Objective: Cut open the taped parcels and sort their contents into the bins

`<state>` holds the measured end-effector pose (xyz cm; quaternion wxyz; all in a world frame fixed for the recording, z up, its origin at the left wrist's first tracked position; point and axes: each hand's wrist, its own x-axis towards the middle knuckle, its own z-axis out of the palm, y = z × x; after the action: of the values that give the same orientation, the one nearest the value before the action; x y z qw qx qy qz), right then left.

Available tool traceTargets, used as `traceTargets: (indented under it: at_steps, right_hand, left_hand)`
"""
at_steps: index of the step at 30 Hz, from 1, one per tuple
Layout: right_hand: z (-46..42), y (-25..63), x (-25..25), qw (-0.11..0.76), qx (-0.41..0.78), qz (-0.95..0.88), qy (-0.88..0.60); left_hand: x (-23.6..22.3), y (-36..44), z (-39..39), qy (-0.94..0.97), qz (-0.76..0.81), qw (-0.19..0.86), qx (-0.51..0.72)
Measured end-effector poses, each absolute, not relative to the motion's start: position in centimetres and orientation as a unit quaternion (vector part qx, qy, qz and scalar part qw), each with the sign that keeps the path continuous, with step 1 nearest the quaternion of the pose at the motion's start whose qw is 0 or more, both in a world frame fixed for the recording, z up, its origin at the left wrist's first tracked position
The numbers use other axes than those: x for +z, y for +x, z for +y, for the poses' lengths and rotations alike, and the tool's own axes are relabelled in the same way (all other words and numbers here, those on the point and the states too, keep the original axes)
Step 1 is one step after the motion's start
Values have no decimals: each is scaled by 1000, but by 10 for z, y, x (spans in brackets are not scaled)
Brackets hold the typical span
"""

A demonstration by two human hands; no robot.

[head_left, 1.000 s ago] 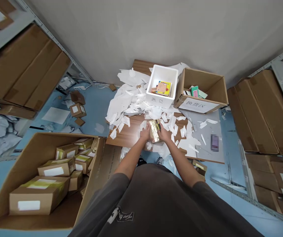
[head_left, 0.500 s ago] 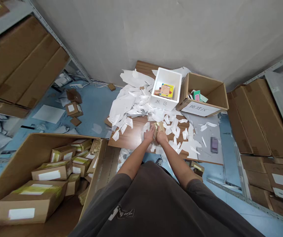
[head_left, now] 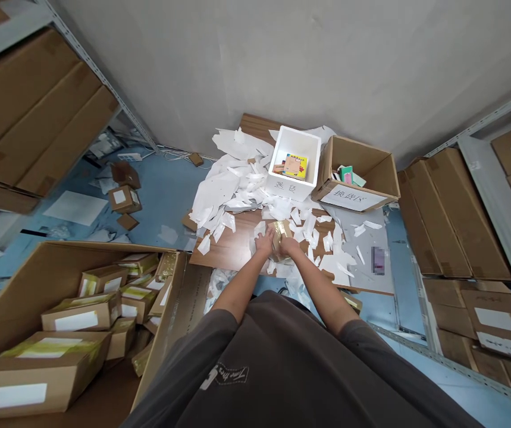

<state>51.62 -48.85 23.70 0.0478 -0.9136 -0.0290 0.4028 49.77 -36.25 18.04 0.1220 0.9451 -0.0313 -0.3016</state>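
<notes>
Overall, a grey wall (head_left: 273, 65) fills the upper middle of the frame, above a wood-topped table (head_left: 232, 246) at centre. A large open carton (head_left: 27, 279) occupies the lower left, holding taped parcels (head_left: 77, 315) with white labels. Right of upper centre stands an open cardboard box (head_left: 384, 172), and beside it on its left a white bin (head_left: 300, 139) with a yellow item (head_left: 302, 163) inside. The wearer's left forearm (head_left: 240, 276) and right forearm (head_left: 315, 285) rise from the lower middle, elbows wide, and converge at the table's front edge. The left hand (head_left: 263, 242) lies with its fingers extended toward the right of the frame, touching; how far they bend cannot be told. The right hand (head_left: 288, 246) is curled, knuckles uppermost; its fingertips are hidden, so whether it pinches anything cannot be determined. Between the hands sits a brown package (head_left: 283, 227) bound in shiny gold tape, its left side at the left hand, its near right portion partly covered by the right; whether it rests on the tabletop is unclear. White paper scraps (head_left: 219, 190) lie around it, thickest toward the upper left of the table.
</notes>
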Motion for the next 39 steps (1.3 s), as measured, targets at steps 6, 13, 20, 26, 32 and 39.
traceTargets:
  at_steps: [6, 13, 20, 26, 32, 39]
  right_hand:
    - [-536, 475, 255, 39, 501, -27, -864]
    - [-547, 434, 258, 31, 452, -56, -890]
    - [-610, 411, 231, 174, 276, 48, -944]
    - [-601, 436, 170, 348, 210, 169, -898]
    - [-582, 458, 152, 361, 203, 227, -881]
    - [-578, 475, 170, 306, 218, 164, -912]
  left_hand:
    - [178, 499, -372, 947, -17, 119, -299]
    - [181, 507, -377, 943, -9, 111, -314]
    - [183, 481, -384, 946, -8, 111, -305]
    - [182, 442, -401, 954, 69, 45, -289]
    - [194, 445, -401, 961, -108, 33, -254]
    - [197, 467, -412, 938, -211, 57, -271]
